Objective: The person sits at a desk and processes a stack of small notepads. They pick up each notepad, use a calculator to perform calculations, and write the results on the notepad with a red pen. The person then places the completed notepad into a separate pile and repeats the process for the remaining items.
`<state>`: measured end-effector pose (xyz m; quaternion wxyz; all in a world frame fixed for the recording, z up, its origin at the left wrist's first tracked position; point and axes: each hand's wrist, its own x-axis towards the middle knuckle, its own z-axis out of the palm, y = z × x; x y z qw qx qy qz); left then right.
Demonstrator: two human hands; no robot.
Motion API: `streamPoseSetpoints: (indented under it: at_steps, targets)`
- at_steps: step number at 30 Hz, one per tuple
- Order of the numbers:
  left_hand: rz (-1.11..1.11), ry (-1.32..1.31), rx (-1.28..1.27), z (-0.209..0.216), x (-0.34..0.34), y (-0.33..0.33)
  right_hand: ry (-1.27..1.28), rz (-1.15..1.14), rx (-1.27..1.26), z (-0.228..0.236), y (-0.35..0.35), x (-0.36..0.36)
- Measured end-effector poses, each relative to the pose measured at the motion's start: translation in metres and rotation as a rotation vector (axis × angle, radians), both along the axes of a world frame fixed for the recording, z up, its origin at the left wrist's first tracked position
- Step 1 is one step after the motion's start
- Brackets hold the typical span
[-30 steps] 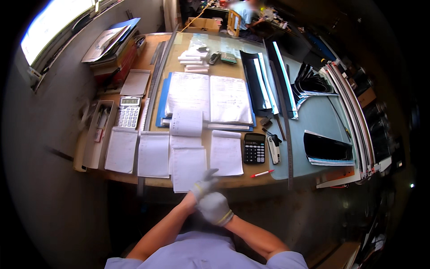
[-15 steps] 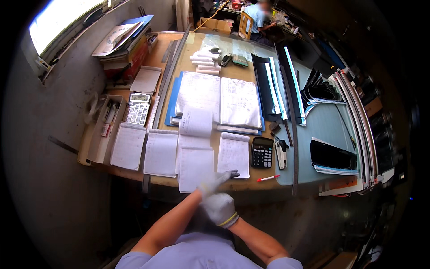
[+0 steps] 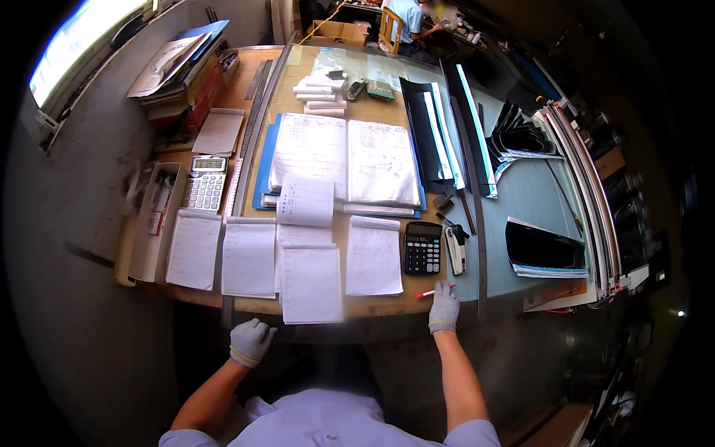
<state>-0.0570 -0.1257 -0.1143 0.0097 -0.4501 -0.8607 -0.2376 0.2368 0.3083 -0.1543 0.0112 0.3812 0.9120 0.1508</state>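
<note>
Both my hands wear pale knitted gloves. My left hand (image 3: 252, 342) hangs by the table's front edge, its fingers curled with nothing seen in them. At the front right, my right hand (image 3: 445, 308) has its fingers closed over a red-and-white pen (image 3: 425, 293) lying on the table. Beyond it are a black calculator (image 3: 422, 253) and a white-and-black stapler (image 3: 456, 251). To the left, a notepad (image 3: 374, 261) and a handwritten pad (image 3: 311, 287) lie face up, the latter jutting over the front edge. An open ledger (image 3: 383, 164) rests on blue folders behind them.
More notepads (image 3: 249, 257), a silver calculator (image 3: 206, 182) and an open box (image 3: 158, 223) of small items line the left. Long metal rulers (image 3: 482, 253) and black-and-blue strips (image 3: 547, 249) lie on the right. A person (image 3: 407, 18) sits at the far end.
My hands, together over the front pads before, have parted. The left moved left to the edge; the right moved right onto the pen. The view shifted slightly.
</note>
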Motion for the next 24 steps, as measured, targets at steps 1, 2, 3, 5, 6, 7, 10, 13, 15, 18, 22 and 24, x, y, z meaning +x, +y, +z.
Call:
streamPoseSetpoints:
  at_steps: [1, 2, 3, 5, 6, 7, 10, 13, 15, 18, 22, 24]
  targets:
    - [-0.022, 0.012, 0.003, -0.002, 0.001, -0.001, -0.062, 0.037, 0.019, 0.000, 0.003, 0.003]
    - [-0.044, 0.024, 0.007, -0.002, 0.002, -0.001, -0.124, 0.073, 0.038, 0.000, 0.006, 0.008]
    - [-0.063, 0.033, 0.008, -0.003, 0.002, -0.002, -0.188, 0.114, 0.054, 0.004, 0.005, 0.009]
    - [-0.049, 0.033, 0.010, -0.005, 0.000, 0.003, -0.159, 0.204, -0.038, 0.016, 0.009, 0.015]
    - [-0.041, 0.032, 0.014, -0.007, 0.000, 0.005, -0.145, 0.248, -0.082, 0.024, 0.010, 0.018]
    - [-0.047, 0.029, 0.013, -0.009, -0.002, 0.005, -0.111, 0.292, -0.073, 0.030, 0.010, 0.021]
    - [-0.039, 0.034, 0.004, -0.014, -0.006, 0.007, 0.000, 0.338, -0.103, 0.059, 0.001, 0.019]
    - [0.013, 0.062, -0.010, -0.016, -0.001, 0.007, 0.447, 0.249, 0.048, 0.093, -0.022, -0.013]
    - [0.044, 0.078, 0.018, -0.017, 0.000, 0.013, 0.775, 0.128, -0.038, 0.113, -0.039, -0.037]
    - [0.041, 0.077, 0.039, -0.018, -0.002, 0.022, 1.338, -0.010, -0.339, 0.123, -0.074, -0.084]
    - [0.043, 0.089, 0.008, -0.013, -0.001, 0.024, 1.366, 0.079, -0.646, 0.108, -0.118, -0.148]
    - [0.048, 0.105, 0.022, -0.015, -0.002, 0.025, 1.383, 0.138, -0.804, 0.070, -0.125, -0.171]
